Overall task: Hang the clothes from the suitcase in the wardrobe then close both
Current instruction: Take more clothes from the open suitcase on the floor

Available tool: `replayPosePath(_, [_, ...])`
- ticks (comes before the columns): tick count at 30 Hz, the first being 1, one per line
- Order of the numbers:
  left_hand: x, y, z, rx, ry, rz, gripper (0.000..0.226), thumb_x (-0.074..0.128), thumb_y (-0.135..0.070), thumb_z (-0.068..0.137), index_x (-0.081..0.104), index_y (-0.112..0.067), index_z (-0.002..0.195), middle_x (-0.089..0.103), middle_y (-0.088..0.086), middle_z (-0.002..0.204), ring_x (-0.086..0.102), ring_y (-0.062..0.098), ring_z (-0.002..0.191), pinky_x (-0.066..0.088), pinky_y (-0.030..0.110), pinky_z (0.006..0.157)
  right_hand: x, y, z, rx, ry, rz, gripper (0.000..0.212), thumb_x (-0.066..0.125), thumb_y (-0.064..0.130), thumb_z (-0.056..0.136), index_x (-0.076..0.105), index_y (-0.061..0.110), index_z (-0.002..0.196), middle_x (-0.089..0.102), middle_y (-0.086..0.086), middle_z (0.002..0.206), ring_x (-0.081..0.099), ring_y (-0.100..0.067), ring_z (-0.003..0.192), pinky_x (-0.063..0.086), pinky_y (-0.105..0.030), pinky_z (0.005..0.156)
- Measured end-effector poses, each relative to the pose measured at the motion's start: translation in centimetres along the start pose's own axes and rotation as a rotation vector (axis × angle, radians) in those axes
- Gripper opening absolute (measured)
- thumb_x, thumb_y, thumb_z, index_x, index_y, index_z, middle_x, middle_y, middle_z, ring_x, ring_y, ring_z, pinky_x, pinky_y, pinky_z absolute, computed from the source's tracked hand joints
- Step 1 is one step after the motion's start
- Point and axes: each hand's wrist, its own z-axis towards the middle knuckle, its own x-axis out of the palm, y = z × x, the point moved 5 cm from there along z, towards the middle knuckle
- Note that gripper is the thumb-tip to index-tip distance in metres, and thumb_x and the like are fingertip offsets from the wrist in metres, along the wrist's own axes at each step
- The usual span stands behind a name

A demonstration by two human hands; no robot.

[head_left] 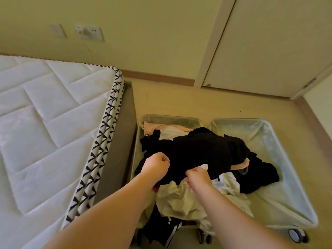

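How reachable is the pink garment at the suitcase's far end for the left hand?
Probably yes: the pink garment lies exposed just beyond the black garment that the left hand seems to grip. Nothing stands between them.

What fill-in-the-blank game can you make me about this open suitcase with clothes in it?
1. The open suitcase lies on the floor beside a white ____.
2. The biggest garment on top of the pile is ____ in colour.
3. Under the suitcase's near right corner sits a round ____.
Missing words: mattress; black; wheel.
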Motion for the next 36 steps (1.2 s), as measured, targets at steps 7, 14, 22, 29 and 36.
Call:
replayPosePath(7, [5.0,5.3,9.1,-0.012,-0.021,-0.029,0.016,0.047,-0.019,0.093,0.055,-0.026,0.081,0.062,0.003,0.092,0.059,0.018,0.078,0.052,0.031,0.069,2.5,-3.9,9.4,-0.081,-0.008,-0.042,0.009,0.047,0.016,0.092,0.055,0.016,0.089,0.056,-0.004,0.081,0.056,-0.024,0.08,0.041,-0.031,0.068])
replayPosePath(14, [11.5,9.1,16.2,0.021,0.001,0.354,0.034,0.035,-0.005,0.094,0.058,-0.023,0.111,0.049,0.004,0.125,0.054,0.026,0.105,0.05,0.034,0.08,3.4,-9.3,16.7,-0.051,-0.051,-0.025,0.009,0.045,0.016,0.093,0.054,0.016,0.089,0.051,-0.001,0.081,0.053,-0.024,0.084,0.042,-0.031,0.073])
replayPosePath(22, [14.7,13.6,20.7,-0.168,-0.01,0.168,0.106,0.065,-0.047,0.081,-0.018,-0.038,0.145,-0.013,0.007,0.156,0.007,0.034,0.144,0.017,0.052,0.115,3.4,-14.3,19.2,0.007,-0.083,-0.056,0.014,0.047,0.021,0.088,0.057,0.017,0.096,0.061,-0.011,0.095,0.061,-0.031,0.09,0.044,-0.032,0.071])
replayPosePath(29, [15.5,15.2,21.8,-0.156,0.144,0.005,0.068,0.058,-0.028,0.091,0.021,-0.021,0.147,0.05,0.013,0.129,0.055,0.027,0.105,0.05,0.037,0.093,4.0,-14.6,19.5,0.005,-0.068,-0.091,0.017,0.048,0.017,0.087,0.049,0.024,0.072,0.054,-0.006,0.083,0.055,-0.024,0.082,0.04,-0.03,0.07])
replayPosePath(36, [16.3,13.0,22.0,0.206,0.207,0.448,0.084,0.069,-0.029,0.082,0.014,-0.047,0.143,-0.015,0.006,0.155,0.014,0.036,0.141,0.03,0.046,0.112,4.0,-14.1,18.6,0.002,-0.05,-0.1,0.013,0.049,0.021,0.088,0.053,0.022,0.076,0.057,-0.003,0.081,0.058,-0.025,0.082,0.041,-0.029,0.069])
